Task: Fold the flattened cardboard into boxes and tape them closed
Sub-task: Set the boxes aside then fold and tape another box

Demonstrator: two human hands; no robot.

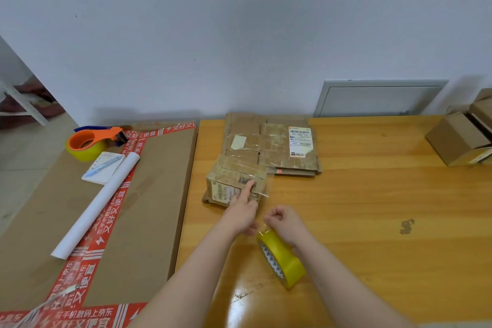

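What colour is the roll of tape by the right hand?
The tape roll is yellow, its white core printed with dark marks; seen in the head view.

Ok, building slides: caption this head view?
Left hand presses a small taped cardboard box while the right hand grips a yellow tape roll.

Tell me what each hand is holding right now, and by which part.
The right hand grips the yellow tape roll by its far edge. The left hand holds nothing; its index finger presses on the small box.
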